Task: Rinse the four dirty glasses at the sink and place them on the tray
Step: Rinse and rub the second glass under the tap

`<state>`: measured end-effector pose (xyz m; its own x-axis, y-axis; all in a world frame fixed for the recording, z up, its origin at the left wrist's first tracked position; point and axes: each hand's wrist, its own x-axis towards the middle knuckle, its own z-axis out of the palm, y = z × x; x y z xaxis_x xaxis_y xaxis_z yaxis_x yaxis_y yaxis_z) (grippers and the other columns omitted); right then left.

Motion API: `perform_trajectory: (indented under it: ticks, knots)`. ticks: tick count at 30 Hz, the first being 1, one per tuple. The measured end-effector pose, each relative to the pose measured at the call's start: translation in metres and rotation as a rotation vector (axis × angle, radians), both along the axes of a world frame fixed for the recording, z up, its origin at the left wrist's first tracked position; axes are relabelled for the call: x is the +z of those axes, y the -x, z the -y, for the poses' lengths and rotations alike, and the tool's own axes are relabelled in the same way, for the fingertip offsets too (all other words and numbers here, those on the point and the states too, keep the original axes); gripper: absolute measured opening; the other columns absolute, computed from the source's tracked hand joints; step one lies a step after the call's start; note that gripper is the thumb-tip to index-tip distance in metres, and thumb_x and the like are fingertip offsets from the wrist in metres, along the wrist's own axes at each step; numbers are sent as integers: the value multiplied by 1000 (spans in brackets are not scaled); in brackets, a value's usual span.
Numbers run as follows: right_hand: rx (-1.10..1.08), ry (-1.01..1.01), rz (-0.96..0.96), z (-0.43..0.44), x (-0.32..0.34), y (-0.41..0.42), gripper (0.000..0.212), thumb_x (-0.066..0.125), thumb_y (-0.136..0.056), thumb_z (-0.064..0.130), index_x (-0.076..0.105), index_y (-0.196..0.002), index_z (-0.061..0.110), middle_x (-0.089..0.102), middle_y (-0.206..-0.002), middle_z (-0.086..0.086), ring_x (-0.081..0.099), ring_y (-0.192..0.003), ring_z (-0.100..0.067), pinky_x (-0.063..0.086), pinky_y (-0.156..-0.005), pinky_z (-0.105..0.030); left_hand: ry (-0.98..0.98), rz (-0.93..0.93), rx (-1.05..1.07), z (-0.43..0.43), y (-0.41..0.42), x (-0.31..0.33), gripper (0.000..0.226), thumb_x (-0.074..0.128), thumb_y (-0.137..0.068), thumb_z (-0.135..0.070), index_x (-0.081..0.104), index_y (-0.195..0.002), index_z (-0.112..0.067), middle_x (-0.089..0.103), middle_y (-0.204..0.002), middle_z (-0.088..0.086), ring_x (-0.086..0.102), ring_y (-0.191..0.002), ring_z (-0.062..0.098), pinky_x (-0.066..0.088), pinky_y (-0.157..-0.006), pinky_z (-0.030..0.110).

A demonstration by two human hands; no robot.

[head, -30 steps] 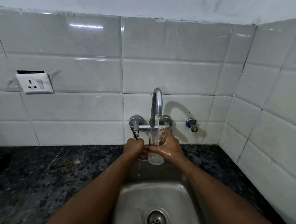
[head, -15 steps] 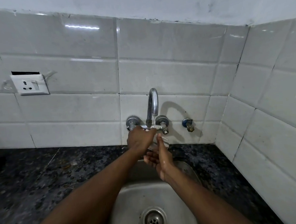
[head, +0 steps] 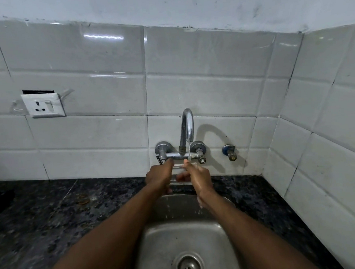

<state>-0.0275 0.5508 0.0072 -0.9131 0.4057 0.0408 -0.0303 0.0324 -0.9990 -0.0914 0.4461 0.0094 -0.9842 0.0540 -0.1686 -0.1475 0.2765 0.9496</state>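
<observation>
- Left hand [head: 159, 176]: curled round the left end of the glass [head: 178, 167], knuckles toward the camera, just under the cross bar of the tap [head: 186, 129].
- Right hand [head: 199, 179]: fingers straight and together, pointing up, pressed against the right end of the glass, with fingertips [head: 187, 165] under the water stream [head: 188, 152]. Cannot tell whether the thumb hooks beneath.
- Glass clear and hard to make out: seemingly on its side between both hands, long axis running left to right, held above the back edge of the sink [head: 157, 247] and off the worktop [head: 52, 216].
- Relation that matters next: to the right of the left hand, to the left of the right hand, touching both. Carried by the left grip, so probably emptied and taken away by that hand.
- No tray and no other glasses in view, so direction of the carry unknown.
- Against a second ago: then upright under the spout, wrapped by the right hand; now turned sideways, gripped by the left, right hand flattened.
- Against half a second ago: much the same pose, with the stream now landing on the right fingertips.
</observation>
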Motion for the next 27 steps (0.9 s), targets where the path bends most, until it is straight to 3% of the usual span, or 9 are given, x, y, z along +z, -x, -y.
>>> perform_trajectory:
  ticks: [5, 10, 15, 17, 20, 21, 22, 25, 27]
  knots:
    - [213, -185, 25, -5, 13, 9, 51, 44, -97, 52, 75, -94, 12, 77, -91, -2, 72, -89, -15, 48, -88, -32, -347, -106, 6, 5, 4, -3, 26, 53, -96, -33, 67, -100, -12, 73, -99, 15, 72, -85, 32, 60, -81, 52]
    - [372, 7, 132, -12, 22, 11, 41, 45, -98, 49, 70, -106, 17, 76, -92, -3, 72, -88, -17, 49, -84, -37, 7, -654, -146, 17, 5, -15, 36, 52, -98, -45, 68, -114, -16, 68, -98, -6, 66, -88, 8, 50, -73, 18]
    - [125, -634, -207, -7, 9, 21, 27, 64, -88, 48, 73, -74, 26, 73, -67, 5, 69, -60, -8, 58, -61, -35, -333, 258, -154, 18, 0, -1, 38, 40, -98, -36, 64, -96, -7, 66, -69, 9, 56, -50, 20, 39, -44, 22]
    - [80, -698, -241, -7, 6, 25, 35, 63, -88, 49, 74, -73, 19, 71, -65, 4, 67, -58, -7, 56, -59, -32, -408, 153, -97, 14, 1, -3, 37, 46, -99, -37, 66, -99, -7, 70, -78, 10, 63, -56, 22, 47, -47, 26]
    - [-6, -265, -17, 6, 15, 30, 44, 63, -88, 50, 71, -74, 10, 73, -70, -7, 68, -62, -19, 55, -58, -35, -199, -458, 117, 9, -2, -9, 24, 57, -98, -32, 67, -90, -12, 71, -84, 7, 68, -76, 25, 53, -63, 31]
    - [-2, -213, 8, 9, 17, 30, 45, 61, -89, 52, 70, -74, 10, 73, -71, -8, 69, -62, -22, 54, -53, -32, -140, -513, 160, 8, -1, -11, 22, 57, -98, -29, 66, -85, -13, 70, -81, 7, 66, -74, 24, 50, -62, 29]
    - [7, -311, -41, 9, 17, 29, 44, 59, -90, 52, 69, -72, 13, 72, -69, -7, 67, -58, -21, 51, -48, -28, -164, -419, 154, 8, -1, -8, 25, 54, -99, -28, 65, -83, -13, 69, -78, 8, 65, -69, 22, 47, -58, 26]
    - [30, -841, -262, -3, 17, 26, 46, 56, -91, 54, 56, -54, 27, 58, -51, 7, 53, -47, -3, 40, -49, -20, -456, 313, -64, 14, 5, 2, 34, 46, -97, -35, 66, -99, -7, 71, -77, 11, 67, -67, 22, 55, -63, 29]
    - [62, -799, -231, -8, 15, 28, 46, 58, -90, 53, 63, -56, 23, 64, -54, 4, 60, -51, -5, 50, -56, -27, -456, 291, -59, 12, 5, -2, 42, 49, -93, -43, 67, -103, -6, 73, -86, 15, 70, -78, 31, 58, -73, 38]
